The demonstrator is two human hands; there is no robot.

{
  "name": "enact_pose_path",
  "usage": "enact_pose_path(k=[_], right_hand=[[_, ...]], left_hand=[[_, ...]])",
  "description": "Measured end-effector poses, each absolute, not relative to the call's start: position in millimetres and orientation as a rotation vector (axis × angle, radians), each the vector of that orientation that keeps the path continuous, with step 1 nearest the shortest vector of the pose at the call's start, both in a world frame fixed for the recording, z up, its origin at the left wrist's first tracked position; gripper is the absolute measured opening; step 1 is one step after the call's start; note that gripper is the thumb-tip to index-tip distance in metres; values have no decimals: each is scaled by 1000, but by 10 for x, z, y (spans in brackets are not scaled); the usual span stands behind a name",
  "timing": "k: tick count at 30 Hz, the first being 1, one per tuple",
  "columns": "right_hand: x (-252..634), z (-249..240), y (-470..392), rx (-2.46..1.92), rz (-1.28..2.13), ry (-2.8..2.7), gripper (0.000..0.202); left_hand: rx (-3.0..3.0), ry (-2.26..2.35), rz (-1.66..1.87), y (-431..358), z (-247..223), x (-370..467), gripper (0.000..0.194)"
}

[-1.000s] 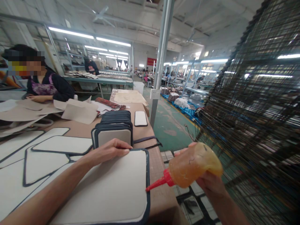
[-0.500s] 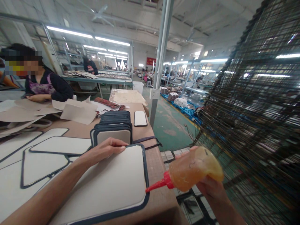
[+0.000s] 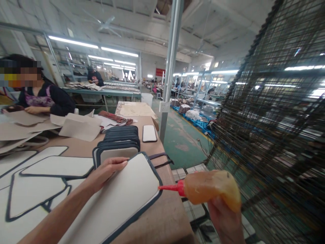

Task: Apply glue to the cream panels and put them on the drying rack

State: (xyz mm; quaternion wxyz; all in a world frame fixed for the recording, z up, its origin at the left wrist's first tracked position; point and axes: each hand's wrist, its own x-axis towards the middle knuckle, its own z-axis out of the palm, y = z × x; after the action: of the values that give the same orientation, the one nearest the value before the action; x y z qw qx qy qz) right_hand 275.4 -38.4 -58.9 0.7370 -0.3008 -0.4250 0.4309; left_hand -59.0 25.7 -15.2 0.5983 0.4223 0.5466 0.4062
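My left hand (image 3: pixel 111 169) grips the upper left edge of a white panel (image 3: pixel 127 189) with a dark blue border and rounded corners, thumb on top. The panel lies turned at an angle on the table. In my right hand (image 3: pixel 223 210) is a squeeze bottle (image 3: pixel 208 188) of amber liquid, probably glue, held on its side. Its red nozzle tip touches or nearly touches the panel's border at the right corner. The fingers on the bottle's far side are hidden. Just beyond my left hand stands a stack of similar dark-edged panels (image 3: pixel 119 137).
More bordered panels (image 3: pixel 58 166) lie overlapping at left, and a small one (image 3: pixel 149 133) lies near the table's right edge. Loose beige sheets (image 3: pixel 80 127) are in front of a seated co-worker (image 3: pixel 45 95). A metal post (image 3: pixel 169 74) and a wire rack (image 3: pixel 279 118) stand to the right.
The panel has turned counterclockwise under my left hand, which has shifted slightly left. The bottle is more level, its nozzle moved up along with the panel's corner.
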Motion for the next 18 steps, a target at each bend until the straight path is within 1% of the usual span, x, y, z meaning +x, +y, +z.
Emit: enact_pose_path(k=[6, 12, 18], right_hand=[[2707, -512, -348, -625, 956, -889, 42], [2607, -383, -220, -616, 814, -774, 53], [2663, -364, -86, -681, 793, -726, 49]], left_hand=[[899, 1238, 1018, 276, -243, -509, 43], [871, 1203, 1068, 286, -348, -487, 49], [898, 1173, 1042, 241, -335, -461, 48]])
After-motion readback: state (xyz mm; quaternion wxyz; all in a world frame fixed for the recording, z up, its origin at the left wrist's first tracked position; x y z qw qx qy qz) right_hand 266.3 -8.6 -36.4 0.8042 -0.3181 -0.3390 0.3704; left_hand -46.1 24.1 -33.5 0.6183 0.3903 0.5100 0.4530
